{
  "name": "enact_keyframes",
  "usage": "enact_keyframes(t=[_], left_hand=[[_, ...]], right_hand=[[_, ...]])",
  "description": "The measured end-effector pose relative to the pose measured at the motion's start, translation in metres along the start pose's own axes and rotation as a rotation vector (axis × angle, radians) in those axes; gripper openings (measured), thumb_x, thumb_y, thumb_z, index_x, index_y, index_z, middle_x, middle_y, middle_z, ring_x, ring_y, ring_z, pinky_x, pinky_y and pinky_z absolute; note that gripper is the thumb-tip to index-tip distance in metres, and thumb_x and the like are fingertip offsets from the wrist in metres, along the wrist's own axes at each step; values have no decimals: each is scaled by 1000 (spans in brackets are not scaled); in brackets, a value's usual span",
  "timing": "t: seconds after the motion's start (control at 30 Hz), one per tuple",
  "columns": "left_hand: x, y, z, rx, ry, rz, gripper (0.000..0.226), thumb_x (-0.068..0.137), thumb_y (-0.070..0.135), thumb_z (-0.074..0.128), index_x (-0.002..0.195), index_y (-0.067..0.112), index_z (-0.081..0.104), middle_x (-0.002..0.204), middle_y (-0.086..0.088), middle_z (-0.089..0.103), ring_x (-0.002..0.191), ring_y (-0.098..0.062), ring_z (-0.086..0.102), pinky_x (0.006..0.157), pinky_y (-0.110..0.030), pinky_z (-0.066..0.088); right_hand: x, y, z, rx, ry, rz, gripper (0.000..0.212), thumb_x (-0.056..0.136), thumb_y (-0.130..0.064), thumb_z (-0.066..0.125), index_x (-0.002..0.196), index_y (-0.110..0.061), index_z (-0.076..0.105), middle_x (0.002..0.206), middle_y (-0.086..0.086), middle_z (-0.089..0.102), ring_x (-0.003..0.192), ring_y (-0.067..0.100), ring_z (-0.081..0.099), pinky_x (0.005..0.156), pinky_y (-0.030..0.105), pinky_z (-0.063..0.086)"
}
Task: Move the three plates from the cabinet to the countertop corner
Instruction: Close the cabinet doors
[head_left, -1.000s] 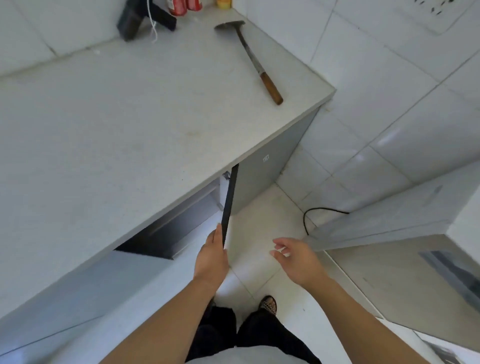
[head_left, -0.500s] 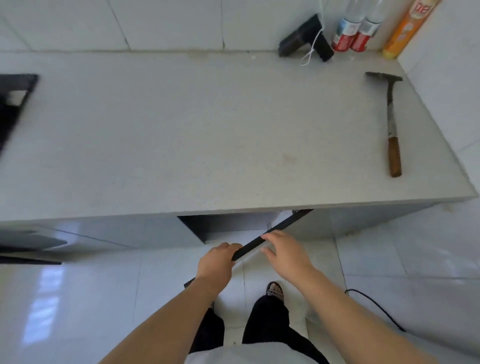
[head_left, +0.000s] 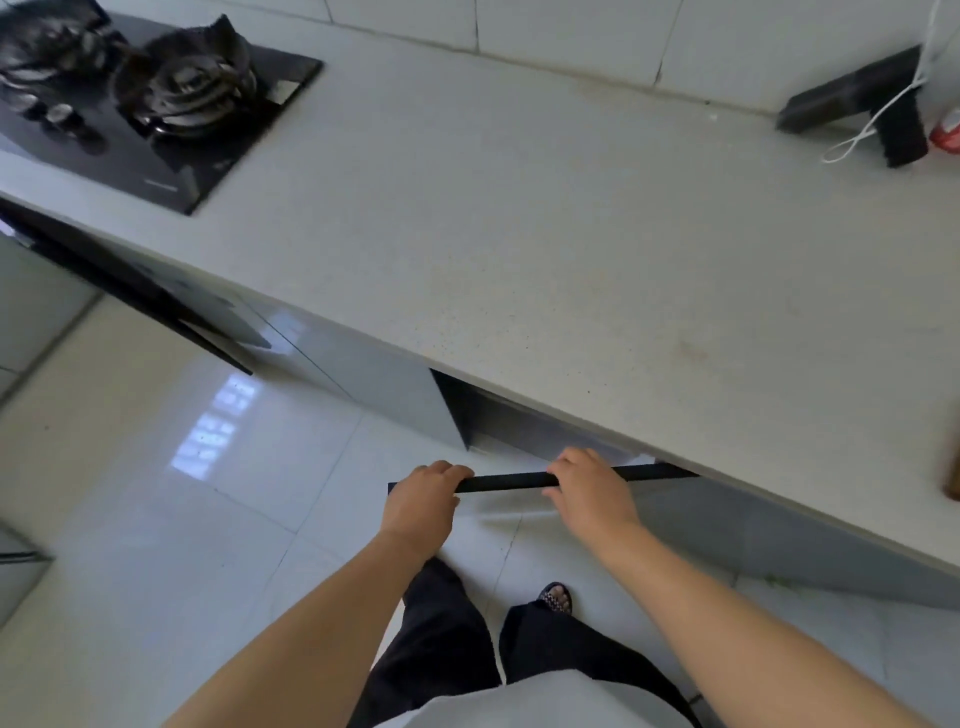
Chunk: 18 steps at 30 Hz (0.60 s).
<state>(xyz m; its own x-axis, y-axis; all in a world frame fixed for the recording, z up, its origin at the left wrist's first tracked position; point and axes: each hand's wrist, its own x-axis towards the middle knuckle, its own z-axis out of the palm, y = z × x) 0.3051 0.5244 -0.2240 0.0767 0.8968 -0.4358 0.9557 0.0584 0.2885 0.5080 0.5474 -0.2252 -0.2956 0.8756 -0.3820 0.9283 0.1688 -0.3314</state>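
Observation:
A cabinet door (head_left: 506, 482) with a black top edge stands swung open under the pale grey countertop (head_left: 519, 249). My left hand (head_left: 423, 501) is curled over the door's top edge near its outer end. My right hand (head_left: 589, 486) rests on the same edge closer to the hinge side, fingers bent over it. The dark cabinet opening (head_left: 498, 415) lies behind the door; its inside is in shadow and no plates show.
A black gas hob (head_left: 156, 104) sits at the counter's far left. A black tool with a white cord (head_left: 862, 104) and a red can (head_left: 948, 130) stand at the far right by the tiled wall. Glossy white floor tiles (head_left: 182, 493) lie below, with my feet near the door.
My right hand came over and joined the left on the door's top edge. The door has swung further open, and my view turned left so the hob shows.

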Motion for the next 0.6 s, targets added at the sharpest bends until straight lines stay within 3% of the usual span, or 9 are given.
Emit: enact_keyframes(t=[0.2,0.33,0.6], left_hand=[[-17,-18,12,-8,42,-39,53,92,21,51,141,30,33,143,7,40,133,-17,35,112,-33,29],[-13,-18,12,2,8,-32,63,90,18,52,144,30,24,150,6,29,141,-17,21,116,-40,22],[14,-27,-6,29,-41,52,64,89,11,49,144,31,22,151,6,28,143,-16,16,118,-39,16]], right_hand=[[6,0,0,-23,33,9,29,94,-32,48,112,-11,57,115,2,54,106,19,48,79,29,45],[10,1,2,12,75,26,27,94,-32,49,111,-13,57,115,0,54,106,18,48,77,27,43],[16,-1,11,110,191,115,27,93,-27,50,114,-11,59,116,0,55,109,18,46,87,28,43]])
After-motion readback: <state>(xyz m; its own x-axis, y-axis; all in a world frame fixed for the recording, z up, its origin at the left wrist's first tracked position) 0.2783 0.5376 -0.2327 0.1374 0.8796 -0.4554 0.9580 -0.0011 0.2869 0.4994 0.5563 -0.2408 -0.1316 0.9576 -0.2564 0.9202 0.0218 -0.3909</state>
